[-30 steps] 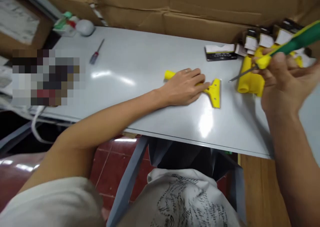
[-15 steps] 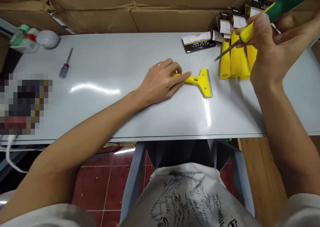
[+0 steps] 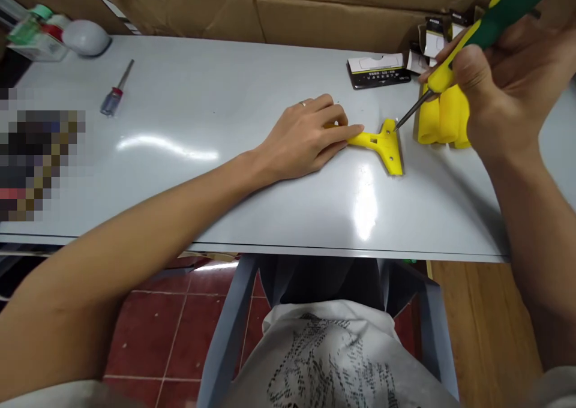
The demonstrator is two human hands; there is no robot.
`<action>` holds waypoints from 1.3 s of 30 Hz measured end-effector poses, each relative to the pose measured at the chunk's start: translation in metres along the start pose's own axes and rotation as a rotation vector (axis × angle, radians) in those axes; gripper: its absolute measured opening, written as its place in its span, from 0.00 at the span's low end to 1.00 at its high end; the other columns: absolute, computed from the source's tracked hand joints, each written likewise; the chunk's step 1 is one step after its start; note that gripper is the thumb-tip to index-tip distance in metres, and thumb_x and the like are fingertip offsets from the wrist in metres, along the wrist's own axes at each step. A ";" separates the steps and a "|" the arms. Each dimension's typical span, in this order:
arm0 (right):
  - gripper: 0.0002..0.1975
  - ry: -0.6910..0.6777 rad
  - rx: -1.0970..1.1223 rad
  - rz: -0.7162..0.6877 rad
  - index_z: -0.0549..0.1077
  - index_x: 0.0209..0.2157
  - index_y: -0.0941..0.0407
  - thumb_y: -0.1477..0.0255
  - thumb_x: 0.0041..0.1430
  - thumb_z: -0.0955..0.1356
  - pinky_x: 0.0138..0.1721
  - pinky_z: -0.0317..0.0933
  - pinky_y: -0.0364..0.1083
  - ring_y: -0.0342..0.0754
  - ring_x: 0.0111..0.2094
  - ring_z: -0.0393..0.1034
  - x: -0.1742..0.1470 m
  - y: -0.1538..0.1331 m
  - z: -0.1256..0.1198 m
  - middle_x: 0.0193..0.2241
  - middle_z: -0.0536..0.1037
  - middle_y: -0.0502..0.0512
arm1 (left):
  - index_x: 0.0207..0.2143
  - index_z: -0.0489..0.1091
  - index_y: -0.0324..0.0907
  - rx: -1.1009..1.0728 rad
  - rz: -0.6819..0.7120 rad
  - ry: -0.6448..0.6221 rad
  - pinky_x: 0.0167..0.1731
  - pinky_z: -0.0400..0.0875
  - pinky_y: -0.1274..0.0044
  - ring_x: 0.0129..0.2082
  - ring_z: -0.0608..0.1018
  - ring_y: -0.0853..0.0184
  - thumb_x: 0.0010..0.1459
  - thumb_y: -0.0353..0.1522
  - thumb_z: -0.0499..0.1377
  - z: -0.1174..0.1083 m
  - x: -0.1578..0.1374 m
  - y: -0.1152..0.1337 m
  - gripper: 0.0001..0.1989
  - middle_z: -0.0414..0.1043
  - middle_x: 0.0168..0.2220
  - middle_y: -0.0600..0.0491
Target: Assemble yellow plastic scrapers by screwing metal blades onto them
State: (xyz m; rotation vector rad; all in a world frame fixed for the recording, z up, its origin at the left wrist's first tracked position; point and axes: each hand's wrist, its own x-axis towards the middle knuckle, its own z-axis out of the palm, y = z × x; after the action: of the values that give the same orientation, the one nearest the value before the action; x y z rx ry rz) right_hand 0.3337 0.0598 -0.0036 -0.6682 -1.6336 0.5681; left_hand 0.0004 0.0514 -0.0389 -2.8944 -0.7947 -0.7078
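A yellow scraper [image 3: 382, 146] lies flat on the light grey table, its wide head to the right with two small screws showing and a blade along the outer edge. My left hand [image 3: 310, 135] is closed round the handle and presses it to the tabletop. In my right hand [image 3: 499, 90] is a screwdriver [image 3: 490, 33] with a green and yellow handle, held at a slant. Its thin dark tip points down and left, close to the upper screw of the scraper head. Whether the tip touches the scraper I cannot tell.
Several yellow handle-like pieces [image 3: 445, 120] with black and white cards lie right of the scraper, partly behind my right hand. A black and white card [image 3: 378, 71] rests behind it. A small screwdriver [image 3: 112, 99] and a rounded white object [image 3: 85, 37] are at left. Cardboard [image 3: 193, 12] lines the back.
My right hand has brought the screwdriver tip left and down to the scraper head. My left hand stays on the scraper's handle. The whole view has shifted a little.
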 end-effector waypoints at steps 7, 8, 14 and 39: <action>0.54 0.162 -0.194 -0.556 0.65 0.72 0.33 0.27 0.50 0.78 0.21 0.74 0.43 0.36 0.29 0.69 0.030 0.058 0.023 0.66 0.62 0.54 | 0.68 0.78 0.53 0.041 0.067 0.066 0.43 0.74 0.65 0.51 0.81 0.54 0.85 0.40 0.52 0.000 -0.001 -0.001 0.20 0.83 0.50 0.46; 0.53 0.172 -0.194 -0.545 0.66 0.71 0.34 0.28 0.51 0.77 0.21 0.75 0.44 0.36 0.28 0.67 0.029 0.056 0.024 0.66 0.61 0.55 | 0.67 0.78 0.52 0.053 0.080 0.075 0.42 0.74 0.66 0.50 0.81 0.54 0.85 0.40 0.52 0.000 -0.001 -0.001 0.19 0.83 0.49 0.46; 0.50 0.167 -0.159 -0.475 0.69 0.70 0.33 0.33 0.50 0.80 0.21 0.75 0.47 0.37 0.27 0.67 0.018 0.043 0.025 0.66 0.60 0.56 | 0.66 0.79 0.52 0.110 0.103 0.086 0.38 0.71 0.69 0.48 0.81 0.57 0.85 0.39 0.53 -0.001 -0.001 0.001 0.18 0.84 0.49 0.47; 0.68 -0.245 -0.017 -0.207 0.57 0.74 0.17 0.28 0.31 0.84 0.34 0.88 0.57 0.42 0.34 0.80 0.019 0.039 0.006 0.79 0.48 0.44 | 0.67 0.80 0.59 -0.115 0.143 0.069 0.46 0.73 0.63 0.53 0.79 0.53 0.83 0.36 0.56 0.000 -0.001 -0.013 0.19 0.84 0.54 0.47</action>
State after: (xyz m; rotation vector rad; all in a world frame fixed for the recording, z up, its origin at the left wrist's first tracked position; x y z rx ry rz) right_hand 0.3300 0.1006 -0.0186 -0.4467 -1.9121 0.4994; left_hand -0.0073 0.0623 -0.0404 -2.9709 -0.5510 -0.8580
